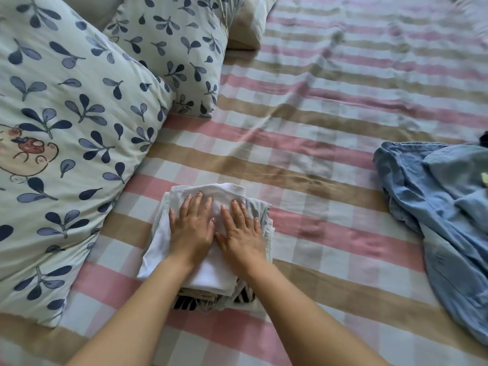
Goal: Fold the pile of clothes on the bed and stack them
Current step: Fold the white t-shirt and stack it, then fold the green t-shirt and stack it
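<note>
While the checked bed (317, 114) fills the scene, leaf-print pillows (66, 128) crowd its left side and a crumpled blue garment (443, 207) lies well apart at the right. Nearer the person sits the white-topped stack (206, 273) of folded clothes, with the left hand (191, 228) and right hand (241, 233) pressing flat on it, fingers straight, side by side.

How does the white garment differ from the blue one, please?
The white garment is folded flat atop the stack; the blue garment lies crumpled, unfolded. The left hand and right hand press flat on the white garment; nothing touches the blue garment. Both are on the bed.
</note>
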Demonstrator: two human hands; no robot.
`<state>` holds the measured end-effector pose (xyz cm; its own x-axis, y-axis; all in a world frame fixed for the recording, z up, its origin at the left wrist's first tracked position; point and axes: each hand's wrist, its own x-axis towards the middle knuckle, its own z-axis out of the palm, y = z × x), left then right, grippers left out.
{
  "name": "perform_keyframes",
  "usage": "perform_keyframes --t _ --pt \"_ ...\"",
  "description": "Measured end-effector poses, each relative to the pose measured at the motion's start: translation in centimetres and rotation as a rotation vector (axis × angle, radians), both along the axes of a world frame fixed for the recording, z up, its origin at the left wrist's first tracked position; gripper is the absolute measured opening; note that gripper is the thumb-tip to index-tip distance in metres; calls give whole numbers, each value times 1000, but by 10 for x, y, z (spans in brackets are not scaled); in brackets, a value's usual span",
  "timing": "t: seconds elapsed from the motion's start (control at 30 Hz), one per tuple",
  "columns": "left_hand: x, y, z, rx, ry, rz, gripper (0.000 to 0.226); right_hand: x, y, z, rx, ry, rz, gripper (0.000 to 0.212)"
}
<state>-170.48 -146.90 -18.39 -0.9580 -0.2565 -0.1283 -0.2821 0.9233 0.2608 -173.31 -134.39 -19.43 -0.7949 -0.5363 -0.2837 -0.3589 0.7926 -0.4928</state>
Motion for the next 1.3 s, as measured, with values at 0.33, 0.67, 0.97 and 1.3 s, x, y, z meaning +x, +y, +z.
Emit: perform_keyframes --t 0.33,0.67,0.97,1.3 --pt "-2 160 79 232 -37 -357 34 14 236 72 -72 42 -442 26" --pt "-34 424 92 433 -62 -535 32 11 482 104 -53 101 -693 25" --pt "-61 568 67 762 -100 -332 37 -22 590 73 -102 84 -836 34" --pt "-90 586 45 853 -75 -124 28 -53 573 44 -275 59 -1071 15"
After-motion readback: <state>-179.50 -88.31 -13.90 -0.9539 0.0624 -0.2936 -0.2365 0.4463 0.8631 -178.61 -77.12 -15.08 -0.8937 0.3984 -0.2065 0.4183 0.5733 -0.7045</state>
